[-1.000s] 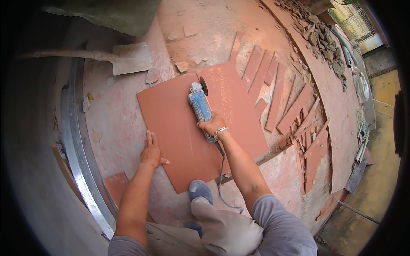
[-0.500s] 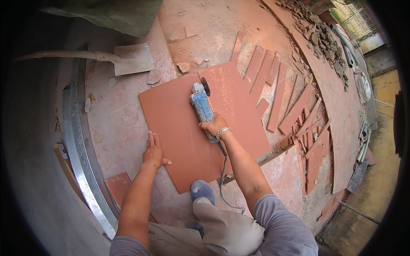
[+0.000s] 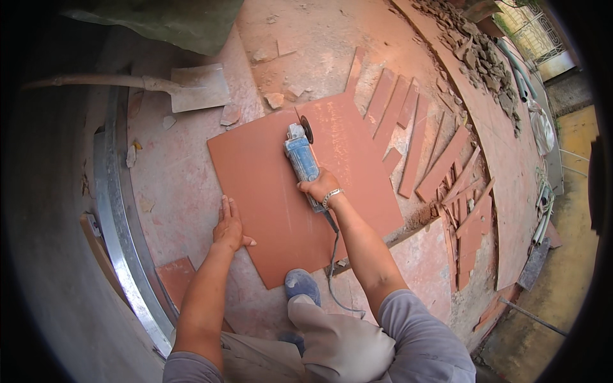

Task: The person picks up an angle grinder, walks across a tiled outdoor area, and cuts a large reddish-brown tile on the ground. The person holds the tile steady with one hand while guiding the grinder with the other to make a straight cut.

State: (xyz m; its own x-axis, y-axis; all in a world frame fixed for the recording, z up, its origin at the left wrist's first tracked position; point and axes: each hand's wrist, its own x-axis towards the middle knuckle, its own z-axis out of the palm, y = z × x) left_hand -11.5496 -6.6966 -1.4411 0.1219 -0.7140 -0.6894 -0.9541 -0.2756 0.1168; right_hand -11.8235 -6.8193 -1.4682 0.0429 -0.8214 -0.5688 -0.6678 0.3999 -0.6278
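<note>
My right hand [image 3: 320, 186] is wrapped round the rear body of a blue angle grinder [image 3: 301, 159]. Its dark cutting disc [image 3: 306, 129] stands on edge at the far end, over a short cut line in the large red-brown tile [image 3: 255, 166]. Whether the disc touches the tile or spins I cannot tell. A power cord [image 3: 333, 246] trails from the grinder toward my legs. Against the tile's left edge rests my left hand [image 3: 228, 226], fingers stretched out and holding nothing. My blue shoe [image 3: 302, 286] is at the tile's near edge.
Several cut tile strips [image 3: 415, 147] lie to the right. A shovel [image 3: 199, 89] rests at the far left, above a long metal bar [image 3: 121, 242]. Rubble [image 3: 479, 60] is heaped at the far right, near grey pipes [image 3: 516, 70]. A loose tile piece [image 3: 175, 278] lies by my left forearm.
</note>
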